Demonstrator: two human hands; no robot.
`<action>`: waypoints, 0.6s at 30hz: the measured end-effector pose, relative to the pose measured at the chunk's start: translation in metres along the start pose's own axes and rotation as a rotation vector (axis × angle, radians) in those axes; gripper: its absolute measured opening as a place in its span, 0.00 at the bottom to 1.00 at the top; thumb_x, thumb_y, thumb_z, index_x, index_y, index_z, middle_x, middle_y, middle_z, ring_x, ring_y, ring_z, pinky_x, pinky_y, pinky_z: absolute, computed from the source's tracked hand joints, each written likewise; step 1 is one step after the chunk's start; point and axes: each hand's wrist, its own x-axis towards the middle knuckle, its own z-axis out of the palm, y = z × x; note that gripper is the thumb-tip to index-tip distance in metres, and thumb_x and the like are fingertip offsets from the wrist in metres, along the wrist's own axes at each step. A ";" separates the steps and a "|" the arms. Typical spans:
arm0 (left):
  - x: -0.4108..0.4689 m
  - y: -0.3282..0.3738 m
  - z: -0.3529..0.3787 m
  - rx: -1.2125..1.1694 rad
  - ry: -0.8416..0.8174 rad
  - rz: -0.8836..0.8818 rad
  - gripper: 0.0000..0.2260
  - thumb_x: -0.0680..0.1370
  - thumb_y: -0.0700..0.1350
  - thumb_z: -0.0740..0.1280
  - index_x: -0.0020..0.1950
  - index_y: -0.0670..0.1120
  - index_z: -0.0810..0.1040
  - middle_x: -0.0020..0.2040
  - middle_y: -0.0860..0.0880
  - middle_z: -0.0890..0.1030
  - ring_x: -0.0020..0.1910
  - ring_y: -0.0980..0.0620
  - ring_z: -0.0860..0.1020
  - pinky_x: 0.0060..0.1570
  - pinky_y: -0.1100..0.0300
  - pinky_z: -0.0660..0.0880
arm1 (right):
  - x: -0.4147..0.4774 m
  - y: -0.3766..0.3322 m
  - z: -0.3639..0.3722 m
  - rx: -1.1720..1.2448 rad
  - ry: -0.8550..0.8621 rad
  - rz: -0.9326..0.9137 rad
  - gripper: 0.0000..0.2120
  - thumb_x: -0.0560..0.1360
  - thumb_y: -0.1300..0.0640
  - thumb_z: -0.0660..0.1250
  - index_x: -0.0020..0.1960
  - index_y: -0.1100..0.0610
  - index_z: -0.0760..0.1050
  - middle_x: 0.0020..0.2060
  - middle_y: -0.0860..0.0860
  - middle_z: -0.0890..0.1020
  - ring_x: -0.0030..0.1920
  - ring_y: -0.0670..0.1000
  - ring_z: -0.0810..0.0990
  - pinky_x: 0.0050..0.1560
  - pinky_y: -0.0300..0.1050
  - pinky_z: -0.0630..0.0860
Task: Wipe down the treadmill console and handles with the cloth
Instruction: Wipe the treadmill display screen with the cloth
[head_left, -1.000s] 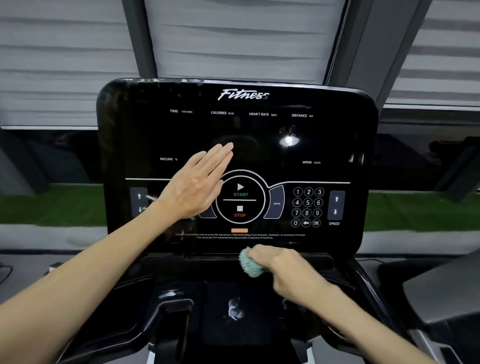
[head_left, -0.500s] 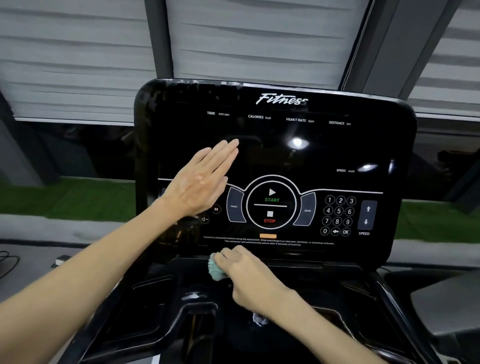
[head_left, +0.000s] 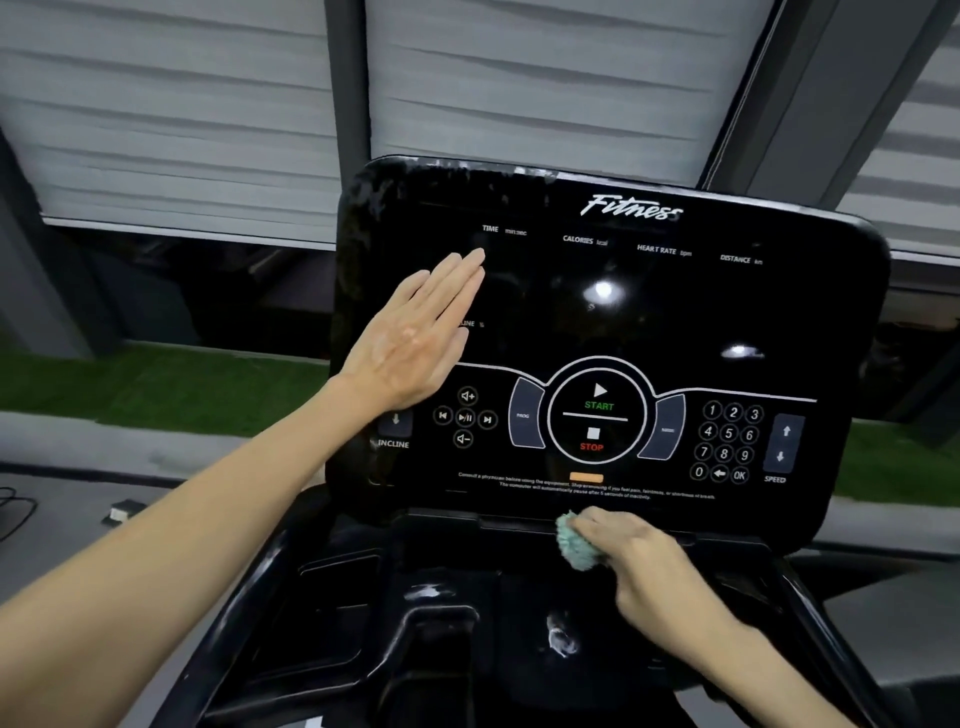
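Note:
The black glossy treadmill console (head_left: 675, 322) fills the middle of the view, with START and STOP marks and a number pad. My left hand (head_left: 415, 343) lies flat with straight fingers on the console's left part, near the INCLINE label. My right hand (head_left: 639, 556) grips a bunched teal cloth (head_left: 574, 543) and holds it against the ledge at the console's bottom edge, below the STOP mark. The dark tray (head_left: 447, 623) under the console shows white smears. The handles are not clearly in view.
Grey window blinds (head_left: 182, 104) hang behind the console. A green strip of turf (head_left: 156, 384) runs along the floor on the left and right. A small white object (head_left: 122, 512) and a cable lie on the grey floor at the left.
The view has shifted, so the console now sits further right. My right hand with the cloth slid left along the bottom ledge, then back right under the STOP mark. My left hand stays flat on the console.

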 end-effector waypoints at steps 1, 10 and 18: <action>0.000 0.000 0.001 0.012 -0.004 0.014 0.25 0.82 0.43 0.55 0.77 0.36 0.58 0.79 0.41 0.57 0.78 0.43 0.58 0.74 0.49 0.59 | 0.009 -0.017 0.009 0.042 0.014 -0.019 0.25 0.67 0.72 0.58 0.58 0.50 0.72 0.47 0.41 0.75 0.49 0.47 0.76 0.49 0.43 0.76; -0.002 -0.003 0.005 -0.001 0.005 0.041 0.25 0.82 0.44 0.54 0.78 0.37 0.58 0.79 0.42 0.57 0.78 0.45 0.58 0.75 0.51 0.58 | 0.083 -0.128 0.065 0.124 0.016 -0.245 0.29 0.60 0.75 0.58 0.58 0.59 0.74 0.54 0.51 0.76 0.51 0.52 0.72 0.55 0.44 0.71; -0.003 -0.004 0.006 0.002 0.017 0.046 0.25 0.82 0.44 0.52 0.78 0.37 0.57 0.80 0.42 0.57 0.78 0.45 0.58 0.75 0.51 0.57 | 0.046 -0.066 0.028 0.082 -0.021 -0.140 0.31 0.63 0.76 0.55 0.61 0.54 0.71 0.55 0.43 0.75 0.55 0.47 0.76 0.56 0.36 0.72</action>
